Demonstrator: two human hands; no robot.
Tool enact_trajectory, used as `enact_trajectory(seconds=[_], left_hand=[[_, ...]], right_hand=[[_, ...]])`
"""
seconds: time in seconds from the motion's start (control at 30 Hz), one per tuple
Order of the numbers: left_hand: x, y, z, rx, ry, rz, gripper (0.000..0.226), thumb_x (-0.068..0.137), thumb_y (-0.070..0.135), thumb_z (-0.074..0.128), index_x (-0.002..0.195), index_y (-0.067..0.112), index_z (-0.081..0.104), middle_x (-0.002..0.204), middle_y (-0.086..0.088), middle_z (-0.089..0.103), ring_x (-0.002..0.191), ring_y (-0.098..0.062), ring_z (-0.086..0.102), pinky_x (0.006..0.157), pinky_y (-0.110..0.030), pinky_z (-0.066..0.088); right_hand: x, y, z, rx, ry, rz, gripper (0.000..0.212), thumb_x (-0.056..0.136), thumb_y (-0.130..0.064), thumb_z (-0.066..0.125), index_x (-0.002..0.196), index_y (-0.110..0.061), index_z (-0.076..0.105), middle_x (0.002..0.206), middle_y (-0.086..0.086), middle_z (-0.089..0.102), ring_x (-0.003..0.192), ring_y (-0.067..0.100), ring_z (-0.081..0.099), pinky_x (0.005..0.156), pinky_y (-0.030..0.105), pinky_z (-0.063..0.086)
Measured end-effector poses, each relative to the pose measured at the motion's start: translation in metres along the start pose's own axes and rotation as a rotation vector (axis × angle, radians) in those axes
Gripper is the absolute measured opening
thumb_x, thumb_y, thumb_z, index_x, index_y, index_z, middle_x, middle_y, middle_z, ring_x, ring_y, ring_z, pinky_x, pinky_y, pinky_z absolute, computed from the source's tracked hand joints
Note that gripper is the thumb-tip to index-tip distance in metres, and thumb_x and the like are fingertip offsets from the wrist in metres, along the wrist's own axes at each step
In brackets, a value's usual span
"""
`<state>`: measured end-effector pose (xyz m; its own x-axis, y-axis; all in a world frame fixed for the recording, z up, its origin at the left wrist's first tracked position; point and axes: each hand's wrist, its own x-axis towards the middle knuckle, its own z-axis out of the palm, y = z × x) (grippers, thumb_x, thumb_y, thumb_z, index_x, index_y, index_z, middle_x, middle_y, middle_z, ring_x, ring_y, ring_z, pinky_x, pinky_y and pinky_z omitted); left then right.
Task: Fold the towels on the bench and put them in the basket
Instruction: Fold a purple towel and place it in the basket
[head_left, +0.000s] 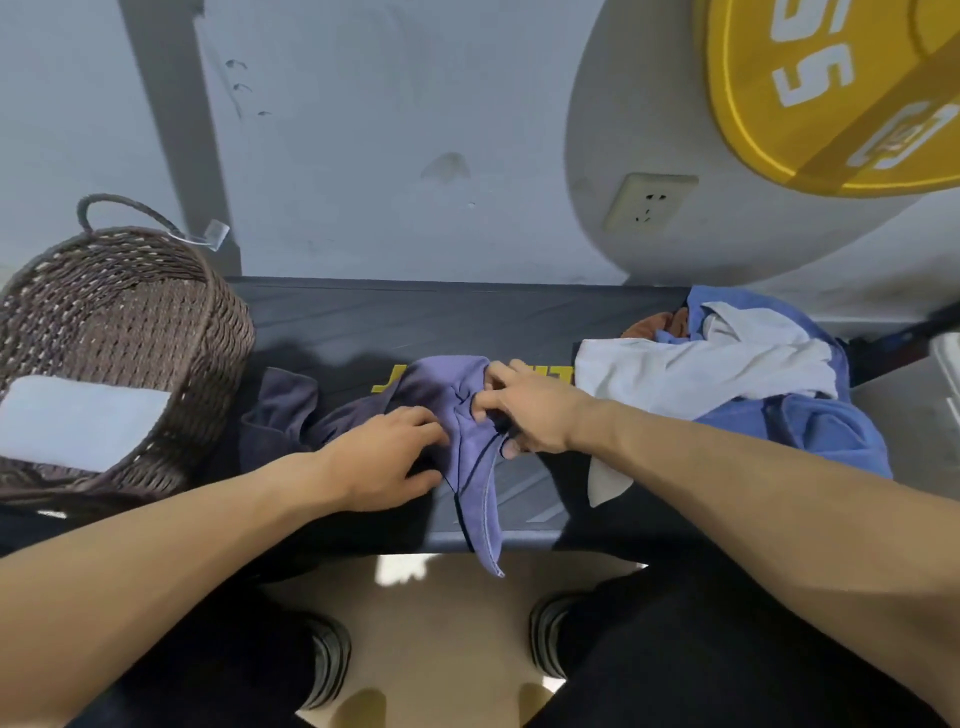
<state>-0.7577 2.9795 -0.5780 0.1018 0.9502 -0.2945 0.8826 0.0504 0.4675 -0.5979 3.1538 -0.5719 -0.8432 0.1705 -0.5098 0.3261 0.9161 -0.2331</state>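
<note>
A crumpled purple towel (441, 387) lies in the middle of the dark bench (415, 317), one corner hanging over the front edge. My left hand (387, 457) grips its bunched cloth from the left. Just right of it, my right hand (524, 408) pinches a fold of the same towel. A pile of white and blue towels (727, 369) sits at the bench's right end, an orange one showing behind. At the left end stands a brown woven basket (171, 312) holding a folded white towel (78, 421).
A grey wall runs right behind the bench, with a socket (649, 202) on it. A yellow weight plate (841, 88) hangs at the upper right. My legs and shoes stand on the beige floor (441, 649) in front of the bench.
</note>
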Motion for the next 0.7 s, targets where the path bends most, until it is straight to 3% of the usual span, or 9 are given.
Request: enact_trajectory(seconds=[0.07,0.13,0.23,0.3,0.37,0.43,0.53,0.7], left_hand=[[-0.003,0.0,0.003,-0.075,-0.022,-0.024,0.034,0.085,0.047,0.06,0.111,0.025,0.065,0.117,0.009,0.06,0.108,-0.01,0.055,0.095,-0.036,0.048],[-0.005,0.003,-0.001,-0.22,-0.036,-0.127,0.051,0.08,0.068,0.051,0.109,0.028,0.064,0.11,0.014,0.063,0.102,-0.005,0.057,0.093,-0.032,0.048],[-0.002,0.016,-0.013,-0.492,-0.025,-0.309,0.074,0.067,0.087,0.043,0.108,0.03,0.065,0.103,0.012,0.069,0.097,-0.007,0.063,0.091,-0.029,0.05],[0.001,0.027,-0.019,-0.737,0.051,-0.339,0.062,0.071,0.076,0.059,0.102,0.023,0.065,0.097,0.007,0.074,0.092,-0.007,0.068,0.084,-0.027,0.053],[0.001,0.037,-0.023,-0.86,0.157,-0.342,0.036,0.08,0.051,0.074,0.096,0.021,0.062,0.088,0.009,0.076,0.08,-0.001,0.07,0.075,-0.022,0.052],[-0.001,0.044,-0.027,-0.925,0.217,-0.332,0.024,0.087,0.035,0.073,0.092,0.015,0.062,0.08,0.003,0.076,0.074,-0.005,0.067,0.073,-0.031,0.056],[-0.004,0.05,-0.037,-1.073,0.249,-0.334,0.024,0.093,0.021,0.067,0.09,-0.002,0.061,0.078,-0.012,0.07,0.076,-0.019,0.063,0.086,-0.051,0.058],[-0.011,0.052,-0.051,-1.208,0.281,-0.342,0.015,0.096,0.013,0.06,0.085,0.005,0.062,0.079,-0.012,0.069,0.076,-0.026,0.066,0.084,-0.049,0.056]], right_hand=[[0.005,-0.003,-0.005,0.109,0.037,0.028,0.024,0.083,-0.015,0.065,0.107,-0.017,0.067,0.112,0.007,0.055,0.105,0.03,0.054,0.083,0.036,0.046],[0.007,-0.007,-0.015,0.163,0.031,0.054,0.021,0.084,-0.011,0.059,0.102,-0.015,0.067,0.1,0.006,0.065,0.094,0.031,0.059,0.075,0.033,0.045],[0.0,-0.018,-0.034,0.332,0.044,0.075,0.016,0.085,-0.01,0.055,0.097,-0.013,0.065,0.069,-0.009,0.06,0.072,0.02,0.055,0.059,0.025,0.037],[-0.009,-0.024,-0.046,0.551,0.047,0.069,0.005,0.089,-0.015,0.06,0.09,-0.014,0.065,0.058,-0.013,0.06,0.057,0.009,0.055,0.052,0.017,0.039],[-0.02,-0.031,-0.056,0.767,0.053,0.056,0.007,0.091,-0.016,0.065,0.084,-0.015,0.064,0.056,-0.011,0.063,0.05,0.007,0.054,0.053,0.018,0.045],[-0.029,-0.033,-0.063,0.91,0.065,0.073,0.006,0.091,-0.011,0.065,0.085,-0.011,0.065,0.062,-0.002,0.064,0.057,0.015,0.055,0.058,0.028,0.049],[-0.04,-0.031,-0.068,1.091,0.094,0.113,0.006,0.09,-0.01,0.067,0.089,-0.003,0.067,0.067,0.007,0.059,0.064,0.02,0.053,0.062,0.032,0.048],[-0.05,-0.034,-0.067,1.298,0.121,0.089,0.017,0.094,-0.015,0.066,0.095,0.002,0.068,0.082,0.015,0.061,0.075,0.024,0.053,0.069,0.035,0.043]])
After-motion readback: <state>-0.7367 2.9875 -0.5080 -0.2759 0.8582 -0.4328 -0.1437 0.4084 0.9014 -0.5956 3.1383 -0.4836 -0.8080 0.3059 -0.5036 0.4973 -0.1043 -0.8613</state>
